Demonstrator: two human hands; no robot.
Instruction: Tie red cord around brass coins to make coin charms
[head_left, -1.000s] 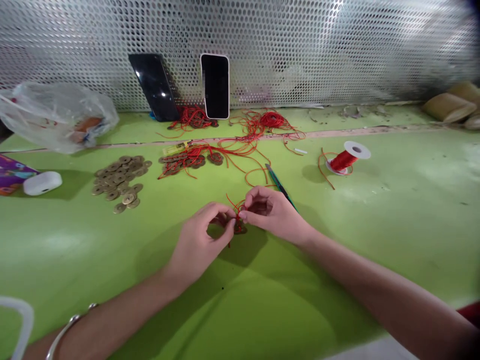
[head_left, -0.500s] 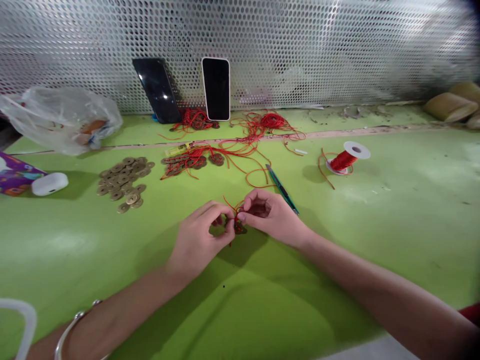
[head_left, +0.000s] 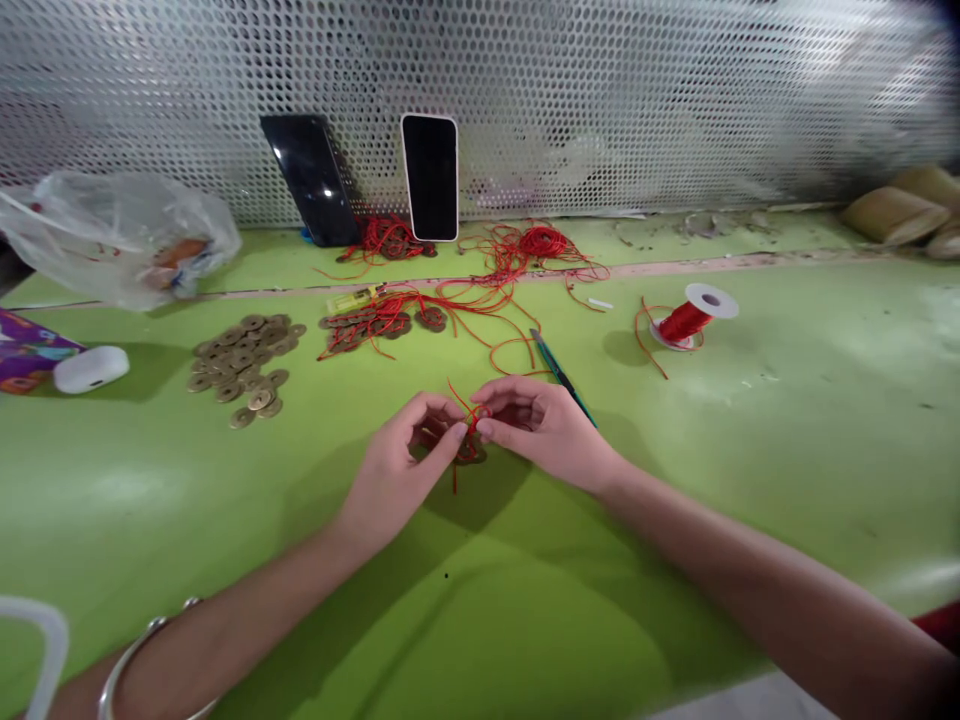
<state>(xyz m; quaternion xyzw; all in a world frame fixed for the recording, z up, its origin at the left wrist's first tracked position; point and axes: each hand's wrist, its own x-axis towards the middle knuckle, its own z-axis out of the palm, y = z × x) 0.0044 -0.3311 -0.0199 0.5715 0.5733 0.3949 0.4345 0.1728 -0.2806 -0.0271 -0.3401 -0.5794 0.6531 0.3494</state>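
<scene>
Between my hands, just above the green table, is a small bunch of coins (head_left: pixel 472 453) bound with red cord (head_left: pixel 454 480). My left hand (head_left: pixel 409 455) comes from the left, its thumb and fingers closed on the cord at the top of the bunch. On the other side my right hand (head_left: pixel 544 430) pinches a small loop of the same cord between thumb and forefinger. A loose cord end sticks up between the fingertips, and another hangs below. The left fingers partly hide the coins. Tweezers (head_left: pixel 564 378) lie just beyond my right hand.
A pile of loose coins (head_left: pixel 244 362) lies at left, with corded coins (head_left: pixel 367 325) beside it. A spool of red cord (head_left: pixel 686 322) stands at right. Two phones (head_left: pixel 431 180) lean on the perforated panel. A plastic bag (head_left: pixel 120 240) and white case (head_left: pixel 91 369) are far left.
My left thumb and fingers have shifted on the bunch, with the thumb now higher by the cord. More of the lower cord end shows. My right hand has stayed nearly in place.
</scene>
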